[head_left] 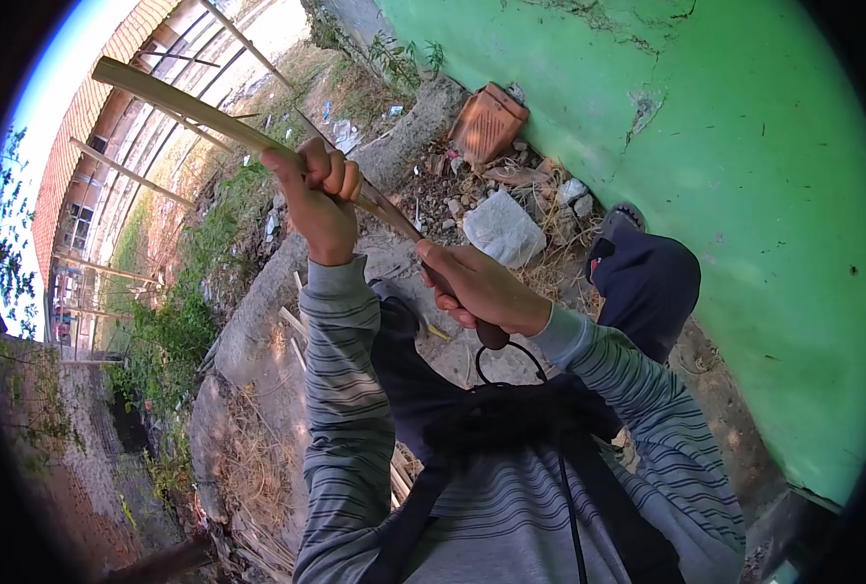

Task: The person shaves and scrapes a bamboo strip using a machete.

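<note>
My left hand (318, 200) is closed around a long, pale greenish-brown bamboo strip (175, 99), which slants away to the upper left. A thin sliver stands off its edge. My right hand (482, 282) is wrapped round the dark, rounded wooden handle of a knife (492, 336). Its narrow brownish blade runs up from my right fist towards my left hand, and the blade's far end is hidden near my left fingers. Blade and strip lie close together there; whether they touch I cannot tell.
A green wall (744, 195) rises on the right. Near its foot lie an orange roof tile (488, 123), a white block (505, 229) and rubble. Pale sticks (400, 477) lie by my legs. Leafy plants (175, 331) and a tiled-roof building (88, 185) are on the left.
</note>
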A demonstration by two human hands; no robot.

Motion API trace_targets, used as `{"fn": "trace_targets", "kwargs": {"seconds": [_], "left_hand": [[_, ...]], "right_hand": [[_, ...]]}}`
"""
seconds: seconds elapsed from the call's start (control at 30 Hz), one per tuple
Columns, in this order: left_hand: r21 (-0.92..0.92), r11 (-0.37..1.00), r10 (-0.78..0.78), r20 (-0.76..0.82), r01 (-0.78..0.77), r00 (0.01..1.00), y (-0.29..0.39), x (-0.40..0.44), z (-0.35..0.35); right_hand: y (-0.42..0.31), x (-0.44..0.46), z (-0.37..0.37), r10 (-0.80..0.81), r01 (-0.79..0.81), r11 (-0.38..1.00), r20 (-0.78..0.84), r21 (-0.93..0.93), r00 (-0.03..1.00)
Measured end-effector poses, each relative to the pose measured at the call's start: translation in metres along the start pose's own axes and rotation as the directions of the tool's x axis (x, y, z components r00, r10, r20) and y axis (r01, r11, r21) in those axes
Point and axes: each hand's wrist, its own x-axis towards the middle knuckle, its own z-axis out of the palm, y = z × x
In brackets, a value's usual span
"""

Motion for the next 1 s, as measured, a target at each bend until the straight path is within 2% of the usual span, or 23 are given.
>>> {"fn": "trace_targets", "kwargs": {"seconds": [0.1, 0.2, 0.3, 0.37, 0.4, 0.47, 0.6, 0.67, 0.8, 0.87, 1.0], "left_hand": [[0.011, 0.998, 0.055, 0.017, -0.055, 0.998, 0.000, -0.005, 0.009], [0.001, 0.997, 0.074, -0.077, -0.074, 0.994, 0.004, -0.004, 0.012], [-0.047, 0.998, 0.044, -0.119, -0.049, 0.992, 0.004, -0.004, 0.006], [-0.017, 1.000, 0.011, 0.067, -0.009, 0.998, 0.002, -0.002, -0.005], [-0.022, 1.000, 0.011, 0.068, -0.010, 0.998, 0.001, -0.001, -0.004], [-0.025, 0.999, -0.028, 0.156, 0.032, 0.987, 0.002, -0.003, -0.002], [-0.023, 1.000, -0.018, 0.132, 0.021, 0.991, 0.002, -0.002, 0.000], [-0.025, 0.999, -0.030, 0.123, 0.033, 0.992, 0.000, -0.002, -0.008], [-0.049, 0.998, -0.029, 0.165, 0.037, 0.986, 0.000, -0.005, -0.006], [-0.027, 0.999, -0.019, 0.208, 0.025, 0.978, 0.001, -0.004, -0.001], [-0.045, 0.998, -0.034, 0.233, 0.046, 0.972, 0.000, -0.002, 0.002]], "right_hand": [[0.010, 0.003, -0.005, -0.034, 0.033, 0.999, 0.041, 0.021, 0.999], [0.032, 0.008, -0.014, -0.029, 0.028, 1.000, 0.020, 0.010, 0.999], [0.031, 0.009, -0.014, 0.046, -0.046, 0.998, 0.014, 0.040, 0.999], [0.021, 0.011, -0.011, 0.030, -0.032, 0.997, 0.031, 0.066, 0.999], [0.015, 0.013, -0.012, 0.030, -0.032, 0.997, 0.027, 0.064, 0.999], [0.007, 0.016, -0.012, -0.063, 0.065, 0.997, 0.041, -0.046, 0.997], [0.058, 0.036, -0.035, -0.017, 0.014, 0.998, -0.044, -0.064, 0.999], [0.094, 0.041, -0.052, 0.162, -0.163, 0.987, -0.147, 0.010, 0.976], [0.093, 0.040, -0.052, 0.197, -0.187, 0.978, -0.128, 0.089, 0.972], [0.072, 0.042, -0.045, 0.063, -0.060, 0.997, -0.049, 0.055, 0.997], [0.064, 0.043, -0.044, -0.037, 0.037, 0.999, 0.016, 0.020, 0.999]]}}
